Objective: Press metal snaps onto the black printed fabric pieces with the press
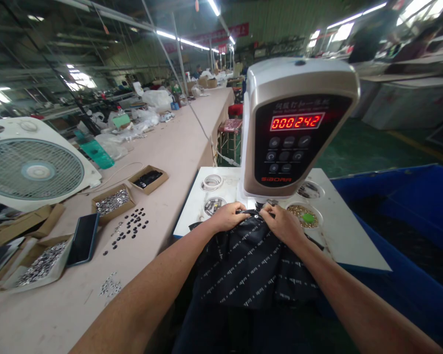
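A black fabric [251, 265] printed with small white lettering lies across the white machine table [339, 241] and hangs down toward me. My left hand [229, 215] and my right hand [282, 222] both pinch its far edge, fingers closed, right under the head of the snap press machine [295, 123]. A small metal snap [256, 215] shows on the fabric edge between the two hands. The machine's red display reads 000242.
Round wells in the table hold a tape roll [211, 182] and small metal parts [303, 215]. On the long bench at left are a fan [33, 169], a phone [82, 238], boxes of snaps [112, 201] and loose black buttons [131, 226]. A blue bin [402, 206] stands right.
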